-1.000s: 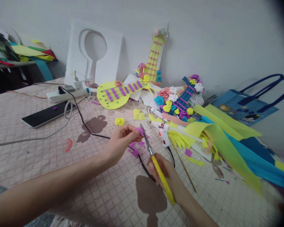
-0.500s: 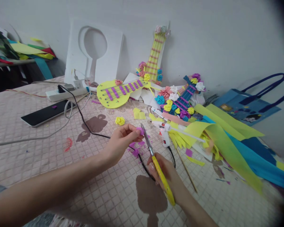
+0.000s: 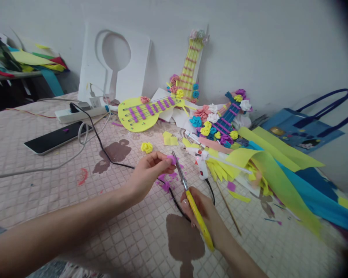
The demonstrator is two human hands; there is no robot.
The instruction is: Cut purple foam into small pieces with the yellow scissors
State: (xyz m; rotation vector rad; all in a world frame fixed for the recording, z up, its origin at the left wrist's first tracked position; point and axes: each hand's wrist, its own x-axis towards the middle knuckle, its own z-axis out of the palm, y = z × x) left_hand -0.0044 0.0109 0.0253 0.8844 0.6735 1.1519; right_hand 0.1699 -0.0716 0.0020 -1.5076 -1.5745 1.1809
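Observation:
Between thumb and fingers, my left hand (image 3: 152, 170) pinches a small piece of purple paper (image 3: 172, 159). My right hand (image 3: 201, 210) is closed round the yellow handles of a pair of scissors (image 3: 196, 211). The scissor blades point up and away, their tips right at the purple piece; the blades look nearly together. Purple scraps (image 3: 167, 182) lie on the table below the hands. Beyond my left hand sits a yellow paper flower (image 3: 146, 147), with yellow paper squares (image 3: 170, 139) to its right.
A white glue gun (image 3: 203, 170) and a wooden stick (image 3: 228, 208) lie to the right. Yellow crepe paper (image 3: 281, 181) spreads farther right. Behind are a yellow paper guitar (image 3: 139, 116) and a blue one (image 3: 227, 117). At left are a phone (image 3: 56, 139) and a power strip (image 3: 81, 114).
Both hands stay almost in place, the purple paper pinched and the scissors at its edge. The whole view has shifted very slightly.

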